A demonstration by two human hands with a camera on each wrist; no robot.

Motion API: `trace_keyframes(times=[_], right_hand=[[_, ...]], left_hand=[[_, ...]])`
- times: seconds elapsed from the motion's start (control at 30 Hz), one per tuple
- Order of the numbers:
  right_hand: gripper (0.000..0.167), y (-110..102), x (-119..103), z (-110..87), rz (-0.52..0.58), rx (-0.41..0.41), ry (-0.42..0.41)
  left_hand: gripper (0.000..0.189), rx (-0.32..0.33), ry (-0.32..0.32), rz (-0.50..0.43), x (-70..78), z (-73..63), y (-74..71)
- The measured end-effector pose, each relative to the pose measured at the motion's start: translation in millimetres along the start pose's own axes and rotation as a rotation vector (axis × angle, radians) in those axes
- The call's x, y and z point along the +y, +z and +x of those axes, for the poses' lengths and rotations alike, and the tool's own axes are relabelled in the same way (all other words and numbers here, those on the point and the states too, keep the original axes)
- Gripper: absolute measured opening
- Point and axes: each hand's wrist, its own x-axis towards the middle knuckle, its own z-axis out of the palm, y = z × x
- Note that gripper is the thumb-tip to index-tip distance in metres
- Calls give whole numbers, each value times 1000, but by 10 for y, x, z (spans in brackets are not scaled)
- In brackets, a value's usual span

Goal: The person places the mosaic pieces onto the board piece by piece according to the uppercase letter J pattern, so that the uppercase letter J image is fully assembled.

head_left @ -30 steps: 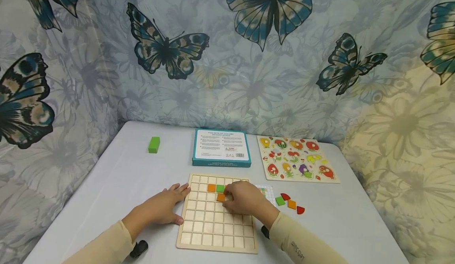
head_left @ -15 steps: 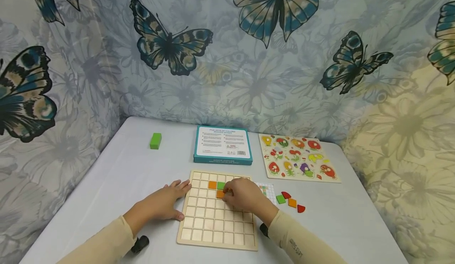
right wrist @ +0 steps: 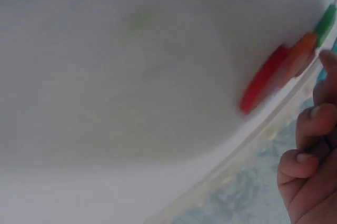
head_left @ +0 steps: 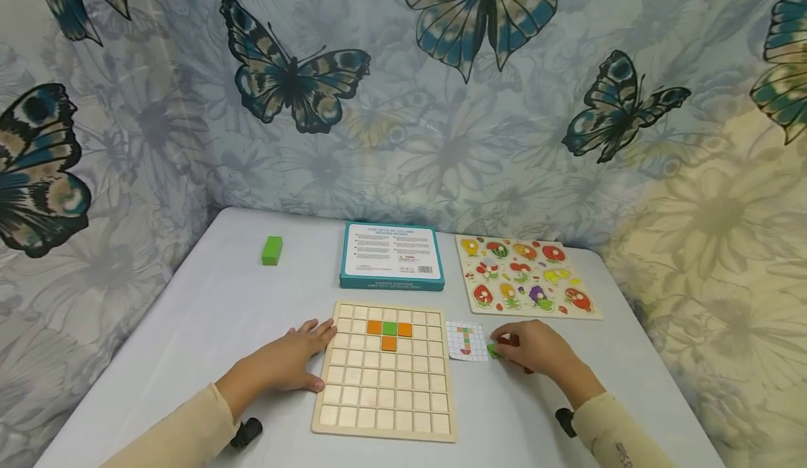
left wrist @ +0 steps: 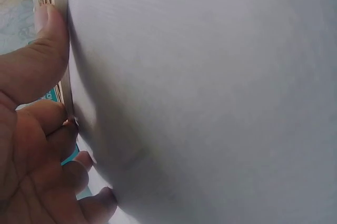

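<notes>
Butterfly cloth (head_left: 403,167) hangs behind the white tabletop (head_left: 189,314); the right hand (head_left: 536,347) has just left the board (head_left: 369,382).
It's now over the loose green tile (head_left: 494,351), just beside the card (head_left: 466,342), fingers curled; whether it has hold of the tile, I can't tell. Its going uncovers the right orange tile (head_left: 404,330), flat in its cell, so four show: left orange tile (head_left: 375,327), middle green tile (head_left: 390,328), right orange, and lower orange tile (head_left: 389,343) under the green. The card's printed stem runs longer, so the figure looks only part built. The left hand (head_left: 284,361) stays spread at the board's left edge, touching it but gripping nothing. Near the right hand lie a red piece (right wrist: 263,81) and an orange piece (right wrist: 297,59).
</notes>
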Motion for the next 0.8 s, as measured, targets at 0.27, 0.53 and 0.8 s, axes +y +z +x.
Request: trace_keyframes(times=[0.27,0.53,0.8], right_hand=[[26,20,166,-55,10,-17,0],[22,33,153,-64,-8,-3,-40],[21,34,-173,-16,46,41,-71]], left_hand=[[100,12,-12,2,-26,-14,3],[100,9,1,15,-21,-16,27],[100,23,-15,25,-23,2,47]])
